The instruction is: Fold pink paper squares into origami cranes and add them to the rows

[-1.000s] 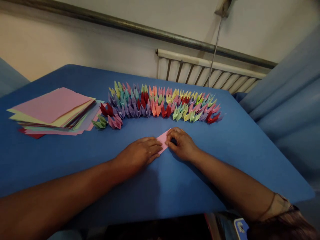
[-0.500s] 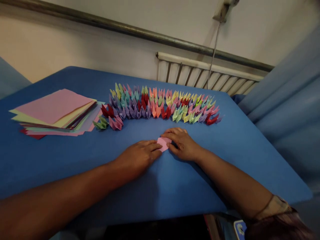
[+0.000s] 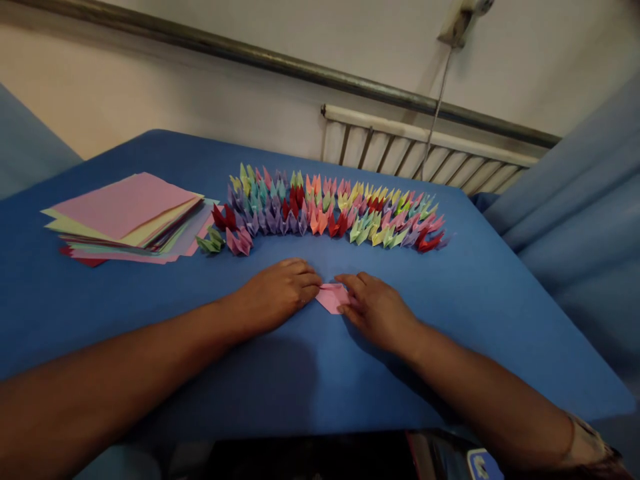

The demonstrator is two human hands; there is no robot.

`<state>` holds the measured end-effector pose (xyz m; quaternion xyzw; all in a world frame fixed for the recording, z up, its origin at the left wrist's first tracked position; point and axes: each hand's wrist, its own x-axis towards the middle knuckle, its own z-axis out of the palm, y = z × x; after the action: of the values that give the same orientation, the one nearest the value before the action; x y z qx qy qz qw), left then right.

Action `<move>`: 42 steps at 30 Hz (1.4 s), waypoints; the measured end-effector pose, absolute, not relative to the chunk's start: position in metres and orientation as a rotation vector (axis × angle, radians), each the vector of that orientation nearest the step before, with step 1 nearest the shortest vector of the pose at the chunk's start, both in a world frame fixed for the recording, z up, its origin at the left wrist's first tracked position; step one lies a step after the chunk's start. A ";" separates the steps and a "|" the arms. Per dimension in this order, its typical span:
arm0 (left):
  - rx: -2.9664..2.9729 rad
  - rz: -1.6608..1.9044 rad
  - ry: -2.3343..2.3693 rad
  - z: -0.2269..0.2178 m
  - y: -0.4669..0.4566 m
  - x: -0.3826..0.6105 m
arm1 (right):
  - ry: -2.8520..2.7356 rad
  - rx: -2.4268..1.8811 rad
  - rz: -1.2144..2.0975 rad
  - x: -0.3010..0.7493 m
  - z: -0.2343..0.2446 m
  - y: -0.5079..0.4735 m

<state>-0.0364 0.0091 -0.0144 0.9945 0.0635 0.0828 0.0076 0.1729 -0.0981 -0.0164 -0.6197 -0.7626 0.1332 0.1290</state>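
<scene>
Between my hands, low over the blue table (image 3: 280,387), is a small folded piece of pink paper (image 3: 332,299). My left hand (image 3: 281,291) has its fingers closed at the paper's left corner. On the other side, my right hand (image 3: 374,305) grips the right end between thumb and fingers, hiding part of it. Beyond my hands stand rows of small folded paper cranes (image 3: 319,219) in many colours. A green crane (image 3: 211,241) and a pink crane (image 3: 239,241) sit in front of the left end of the rows.
A loose stack of coloured paper sheets (image 3: 125,210) lies at the left, pink on top. Behind the table are a white radiator (image 3: 390,147) and a metal pipe (image 3: 260,62) along the wall. A blue curtain (image 3: 590,193) hangs at the right.
The pink paper has been turned, and its pointed edge now faces me. My left hand has shifted to its left corner, and my right hand has come slightly nearer to me. The view has moved a little.
</scene>
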 end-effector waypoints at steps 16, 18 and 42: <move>3.064 0.354 0.170 -0.025 -0.015 -0.033 | -2.370 -1.492 0.407 0.186 -0.016 -0.090; 3.068 0.338 0.162 -0.025 -0.017 -0.032 | -2.384 -1.470 0.450 0.186 -0.015 -0.089; 2.795 0.351 0.447 -0.014 -0.002 -0.040 | -2.122 -1.622 0.540 0.161 -0.028 -0.097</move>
<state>-0.0396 -0.0021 -0.0140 0.9697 0.1553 0.1217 0.1443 0.1607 -0.0968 -0.0279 -0.5824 -0.7619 0.1937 0.2069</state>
